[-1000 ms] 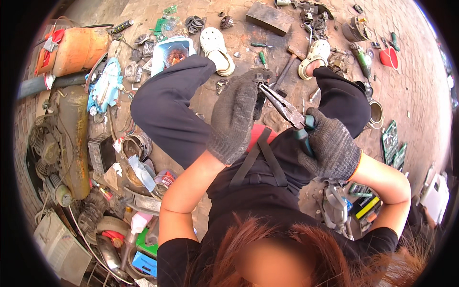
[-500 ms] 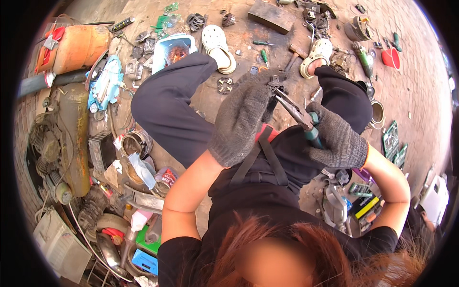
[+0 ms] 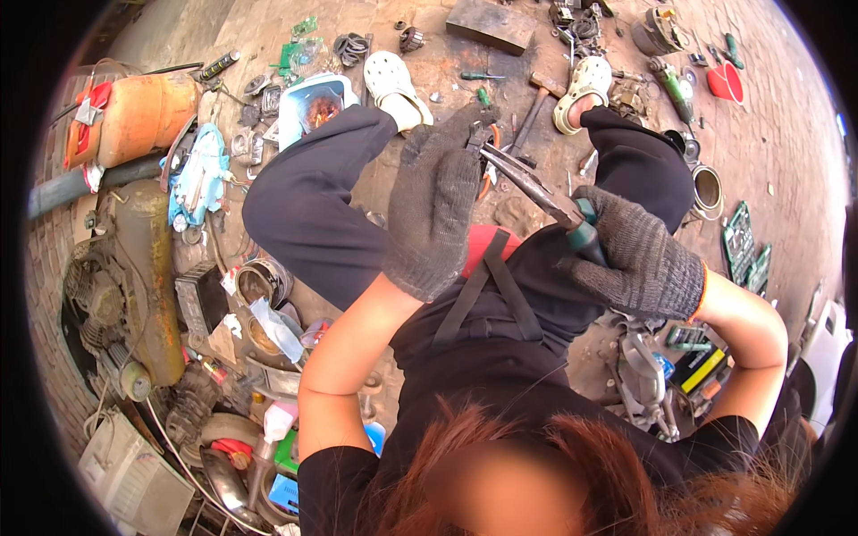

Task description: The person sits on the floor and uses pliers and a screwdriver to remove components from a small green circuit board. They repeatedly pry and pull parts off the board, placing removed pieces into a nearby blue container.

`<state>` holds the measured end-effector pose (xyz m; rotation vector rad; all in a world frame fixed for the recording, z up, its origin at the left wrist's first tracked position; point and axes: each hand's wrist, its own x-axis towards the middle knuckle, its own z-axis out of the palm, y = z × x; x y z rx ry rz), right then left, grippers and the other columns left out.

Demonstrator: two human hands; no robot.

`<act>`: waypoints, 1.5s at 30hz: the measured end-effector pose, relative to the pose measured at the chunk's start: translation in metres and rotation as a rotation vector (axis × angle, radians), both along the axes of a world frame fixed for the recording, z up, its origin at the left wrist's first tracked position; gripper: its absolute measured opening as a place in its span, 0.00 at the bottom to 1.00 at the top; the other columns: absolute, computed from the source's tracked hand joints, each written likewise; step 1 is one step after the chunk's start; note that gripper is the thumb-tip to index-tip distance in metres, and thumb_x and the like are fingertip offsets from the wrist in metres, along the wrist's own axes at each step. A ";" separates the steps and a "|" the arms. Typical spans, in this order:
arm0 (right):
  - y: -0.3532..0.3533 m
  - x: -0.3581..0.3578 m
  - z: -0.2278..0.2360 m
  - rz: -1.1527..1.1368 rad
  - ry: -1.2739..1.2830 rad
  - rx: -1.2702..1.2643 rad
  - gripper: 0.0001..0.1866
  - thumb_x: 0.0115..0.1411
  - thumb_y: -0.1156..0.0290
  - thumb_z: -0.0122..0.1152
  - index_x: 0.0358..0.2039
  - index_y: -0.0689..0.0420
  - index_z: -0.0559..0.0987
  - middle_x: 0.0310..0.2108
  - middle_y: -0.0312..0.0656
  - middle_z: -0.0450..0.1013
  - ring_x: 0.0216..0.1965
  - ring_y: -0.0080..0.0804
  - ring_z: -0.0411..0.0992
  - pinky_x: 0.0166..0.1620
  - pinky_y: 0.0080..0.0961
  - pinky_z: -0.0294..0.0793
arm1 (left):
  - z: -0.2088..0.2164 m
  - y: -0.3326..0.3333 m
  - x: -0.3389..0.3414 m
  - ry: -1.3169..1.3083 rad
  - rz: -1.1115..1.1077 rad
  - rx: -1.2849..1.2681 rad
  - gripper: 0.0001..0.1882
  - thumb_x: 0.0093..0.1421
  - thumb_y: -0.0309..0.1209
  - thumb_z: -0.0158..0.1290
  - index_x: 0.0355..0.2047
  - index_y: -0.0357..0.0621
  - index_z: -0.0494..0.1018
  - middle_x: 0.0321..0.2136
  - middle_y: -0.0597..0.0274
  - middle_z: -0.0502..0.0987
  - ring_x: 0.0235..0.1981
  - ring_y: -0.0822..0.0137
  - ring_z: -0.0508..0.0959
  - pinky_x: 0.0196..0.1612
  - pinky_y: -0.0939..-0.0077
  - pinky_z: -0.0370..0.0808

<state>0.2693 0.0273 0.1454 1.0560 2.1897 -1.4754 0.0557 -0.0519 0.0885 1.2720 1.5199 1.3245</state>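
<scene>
Pliers (image 3: pixel 527 183) are up and engaged: right hand (image 3: pixel 639 259), in a grey knit glove, is clenched around the green grips; tips point far-left into whatever the left hand (image 3: pixel 438 210) pinches at its fingertips; that small part (image 3: pixel 478 138) is mostly hidden behind the glove, only a dark bit with a hint of orange shows, so can't tell what it is; left hand is closed on it, held above the lap between the knees; judgement: work is mid-step, the grip is made, but nothing shows the part freed, cut or bent yet, so the pulling or twisting looks still to do; no finished piece visibly set aside. Around: hammer (image 3: pixel 527 112) on the ground just beyond the hands; green-handled screwdriver (image 3: pixel 478 76) further out; white clogs (image 3: pixel 393 85) on both feet; blue tray (image 3: pixel 313 103) with rusty bits far-left; orange tank (image 3: pixel 143 107) and an old engine (image 3: pixel 125 286) on the left; metal cup (image 3: pixel 706 188) and green circuit board (image 3: pixel 746 246) to the right; red bowl (image 3: pixel 726 82) far-right. In the way: the left glove covers the joint itself; loose scrap crowds the ground on both sides, so a dropped part would be hard to find.
</scene>
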 end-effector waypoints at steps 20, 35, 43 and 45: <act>-0.001 -0.008 -0.033 0.175 0.032 0.501 0.13 0.45 0.67 0.63 0.26 0.62 0.73 0.26 0.50 0.65 0.25 0.51 0.69 0.28 0.41 0.69 | -0.022 -0.022 0.009 -0.316 0.114 -0.068 0.21 0.70 0.39 0.37 0.53 0.36 0.67 0.36 0.64 0.72 0.27 0.78 0.65 0.31 0.82 0.66; 0.006 -0.006 -0.052 0.022 0.083 0.518 0.16 0.44 0.69 0.63 0.32 0.59 0.69 0.26 0.50 0.66 0.29 0.52 0.70 0.31 0.42 0.68 | -0.025 -0.036 0.011 -0.307 0.120 -0.222 0.25 0.67 0.47 0.43 0.54 0.41 0.66 0.29 0.67 0.72 0.22 0.81 0.67 0.21 0.88 0.60; -0.002 -0.003 -0.043 0.167 0.130 0.305 0.20 0.48 0.66 0.62 0.37 0.63 0.67 0.21 0.53 0.68 0.28 0.55 0.71 0.31 0.42 0.71 | -0.032 -0.033 0.013 -0.052 0.116 -0.069 0.20 0.70 0.40 0.39 0.51 0.36 0.66 0.28 0.69 0.70 0.25 0.82 0.64 0.25 0.87 0.61; -0.003 -0.005 -0.043 0.111 0.115 0.313 0.15 0.44 0.69 0.63 0.29 0.62 0.69 0.22 0.52 0.65 0.27 0.57 0.68 0.30 0.42 0.69 | -0.031 -0.032 0.014 -0.108 0.121 -0.069 0.20 0.70 0.41 0.40 0.51 0.36 0.66 0.29 0.69 0.71 0.25 0.82 0.65 0.25 0.87 0.61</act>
